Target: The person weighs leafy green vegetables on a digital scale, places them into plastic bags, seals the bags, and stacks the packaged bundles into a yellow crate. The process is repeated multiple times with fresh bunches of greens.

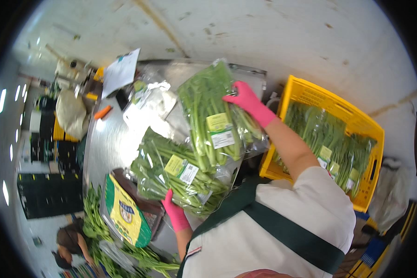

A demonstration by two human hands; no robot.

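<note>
My right hand (250,102), in a pink glove, grips the edge of a clear bag of leafy green vegetables (203,100) with a green-and-white label. Under and beside that bag, on its right, shows part of another bagged bunch (246,127). My left hand (175,210), gloved alike, is at the lower edge of a second labelled bag of greens (160,156), its thumb on the plastic and its other fingers hidden beneath. The two bags lie close together over the steel table (100,146).
A yellow plastic crate (333,107) holding several bagged greens stands at the right. Loose greens (97,222), a tray with a yellow-green printed package (127,212), an orange-handled object (103,112), clear plastic bags (153,100) and paper sheets (121,73) are around the table. A person (71,243) bends at lower left.
</note>
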